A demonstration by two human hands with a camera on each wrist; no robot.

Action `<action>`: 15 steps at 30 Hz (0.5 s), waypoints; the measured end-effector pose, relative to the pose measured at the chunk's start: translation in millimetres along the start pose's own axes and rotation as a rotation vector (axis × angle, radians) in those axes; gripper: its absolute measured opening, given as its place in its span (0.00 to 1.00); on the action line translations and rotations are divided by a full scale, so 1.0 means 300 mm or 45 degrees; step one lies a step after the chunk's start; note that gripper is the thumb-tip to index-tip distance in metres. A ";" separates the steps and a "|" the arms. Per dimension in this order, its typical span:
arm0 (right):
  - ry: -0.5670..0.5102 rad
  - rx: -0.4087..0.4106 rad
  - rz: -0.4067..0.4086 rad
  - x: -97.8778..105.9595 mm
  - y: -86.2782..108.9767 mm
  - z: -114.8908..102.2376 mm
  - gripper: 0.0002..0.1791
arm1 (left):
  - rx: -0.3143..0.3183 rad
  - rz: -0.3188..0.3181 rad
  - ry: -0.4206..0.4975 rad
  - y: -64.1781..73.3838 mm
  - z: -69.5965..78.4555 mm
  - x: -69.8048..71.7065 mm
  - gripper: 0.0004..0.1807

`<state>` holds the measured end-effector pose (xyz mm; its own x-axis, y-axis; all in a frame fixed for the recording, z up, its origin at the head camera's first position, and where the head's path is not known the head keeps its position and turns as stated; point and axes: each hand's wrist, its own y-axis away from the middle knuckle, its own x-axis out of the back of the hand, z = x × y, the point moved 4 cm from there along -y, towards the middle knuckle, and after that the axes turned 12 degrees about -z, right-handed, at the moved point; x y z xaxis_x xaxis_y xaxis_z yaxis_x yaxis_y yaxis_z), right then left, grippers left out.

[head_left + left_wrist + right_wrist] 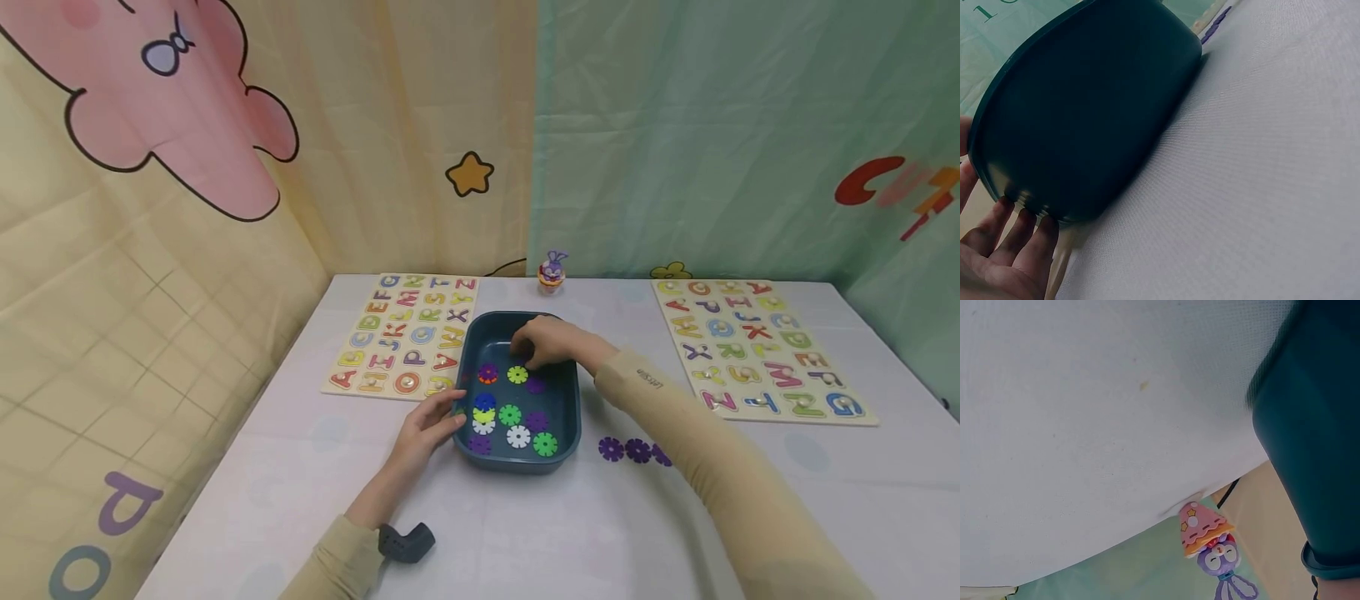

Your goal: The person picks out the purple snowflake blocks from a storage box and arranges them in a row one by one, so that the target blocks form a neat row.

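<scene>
A dark teal plastic tub (517, 467) stands on the table with several notched plastic discs inside: a white disc (518, 437), a green disc (545, 444), a yellow-green disc (517, 375) and purple ones. My left hand (426, 425) holds the tub's left side; in the left wrist view its fingers (1038, 247) touch the wall near the rim. Over the far right rim, my right hand (553, 340) reaches in with bent fingers. Whether it pinches a disc is hidden. Only a sliver of that hand shows in the right wrist view.
Purple discs (638, 451) lie in a row right of the tub, partly behind the right sleeve. Alphabet boards lie at left (360, 354) and right (780, 383). A rabbit toy (551, 273) stands at the back edge. A dark bent object (407, 543) lies by the left wrist.
</scene>
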<state>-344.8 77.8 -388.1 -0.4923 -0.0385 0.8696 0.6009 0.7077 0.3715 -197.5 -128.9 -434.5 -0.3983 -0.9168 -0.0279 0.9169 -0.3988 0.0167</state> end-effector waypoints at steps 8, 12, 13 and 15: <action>0.005 -0.003 0.043 -0.002 -0.002 -0.004 0.19 | 0.002 0.005 -0.013 0.002 0.008 0.002 0.23; -0.008 0.030 0.076 0.000 -0.001 0.001 0.18 | 0.005 0.009 -0.017 0.002 0.006 0.001 0.23; -0.021 0.037 0.084 0.001 0.000 0.002 0.18 | 0.004 0.009 -0.019 0.001 0.004 0.002 0.22; -0.046 0.047 0.096 0.002 0.002 0.006 0.17 | -0.001 0.008 -0.032 0.000 0.002 0.002 0.22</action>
<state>-345.9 79.4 -388.0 -0.4691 0.0410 0.8822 0.6137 0.7334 0.2922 -197.7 -129.4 -433.9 -0.3932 -0.9195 -0.0029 0.9193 -0.3932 0.0159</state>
